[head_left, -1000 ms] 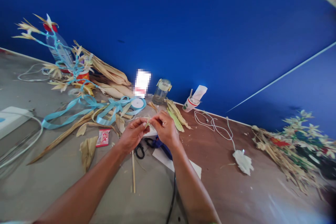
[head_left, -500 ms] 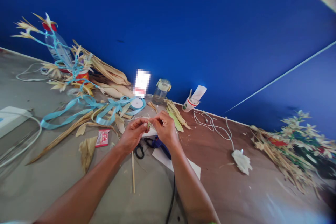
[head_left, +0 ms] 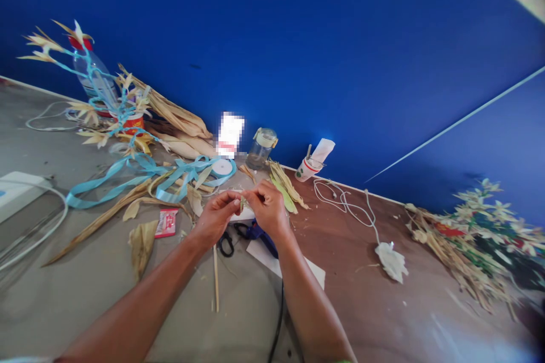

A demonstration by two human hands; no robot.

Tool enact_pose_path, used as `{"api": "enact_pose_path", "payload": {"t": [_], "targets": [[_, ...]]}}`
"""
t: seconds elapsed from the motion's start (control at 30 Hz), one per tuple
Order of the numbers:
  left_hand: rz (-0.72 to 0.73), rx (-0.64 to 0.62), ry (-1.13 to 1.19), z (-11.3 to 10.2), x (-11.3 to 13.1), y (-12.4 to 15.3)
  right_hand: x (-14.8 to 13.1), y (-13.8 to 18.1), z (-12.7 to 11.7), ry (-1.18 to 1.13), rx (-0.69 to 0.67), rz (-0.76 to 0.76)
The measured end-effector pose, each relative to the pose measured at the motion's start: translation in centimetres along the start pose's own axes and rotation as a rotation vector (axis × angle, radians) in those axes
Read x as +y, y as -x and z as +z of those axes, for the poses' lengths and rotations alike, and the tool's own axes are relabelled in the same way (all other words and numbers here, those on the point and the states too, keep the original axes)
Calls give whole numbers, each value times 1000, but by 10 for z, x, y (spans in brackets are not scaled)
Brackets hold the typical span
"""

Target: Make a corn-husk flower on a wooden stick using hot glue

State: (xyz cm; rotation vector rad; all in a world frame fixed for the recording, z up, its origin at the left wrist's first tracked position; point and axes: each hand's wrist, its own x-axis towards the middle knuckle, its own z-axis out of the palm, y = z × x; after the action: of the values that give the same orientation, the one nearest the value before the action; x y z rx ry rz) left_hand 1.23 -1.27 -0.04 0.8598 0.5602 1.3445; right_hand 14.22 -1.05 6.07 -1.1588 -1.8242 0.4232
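Note:
My left hand [head_left: 218, 216] and my right hand [head_left: 269, 207] meet fingertip to fingertip over the middle of the table. Both pinch a small pale-green piece of plant fibre [head_left: 242, 204], mostly hidden by the fingers; its exact kind is too small to make out. Below the hands lie black-handled scissors [head_left: 226, 245] and a blue tool [head_left: 264, 238] with a black cord, partly covered by my right wrist. A white sheet [head_left: 306, 266] lies under the blue tool. A thin wooden stick [head_left: 216, 283] rests near my left forearm.
Light-blue ribbon [head_left: 106, 181] and its spool [head_left: 222, 167], dried corn husks [head_left: 170, 113] and a red packet [head_left: 166, 222] lie left. Behind stand a lidded jar [head_left: 260, 150] and a paper cup [head_left: 307, 169]. A white cable [head_left: 340, 195] and husk flowers [head_left: 489, 215] are right.

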Motion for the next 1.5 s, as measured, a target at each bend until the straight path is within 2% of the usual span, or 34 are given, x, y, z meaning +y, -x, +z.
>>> {"api": "enact_pose_path", "payload": {"t": [0.4, 0.6, 0.87, 1.27, 1.5], "targets": [[-27, 12, 63, 2, 2, 1, -2, 1, -2, -28, -17, 7], [-62, 34, 133, 3, 5, 1, -2, 1, -8, -129, 17, 30], [-34, 12, 111, 0, 0, 0, -3, 1, -16, -222, -162, -11], [-36, 13, 71, 2, 2, 1, -5, 1, -9, -131, -132, 19], [-7, 3, 23, 2, 2, 1, 0, 1, -5, -163, -106, 74]]}}
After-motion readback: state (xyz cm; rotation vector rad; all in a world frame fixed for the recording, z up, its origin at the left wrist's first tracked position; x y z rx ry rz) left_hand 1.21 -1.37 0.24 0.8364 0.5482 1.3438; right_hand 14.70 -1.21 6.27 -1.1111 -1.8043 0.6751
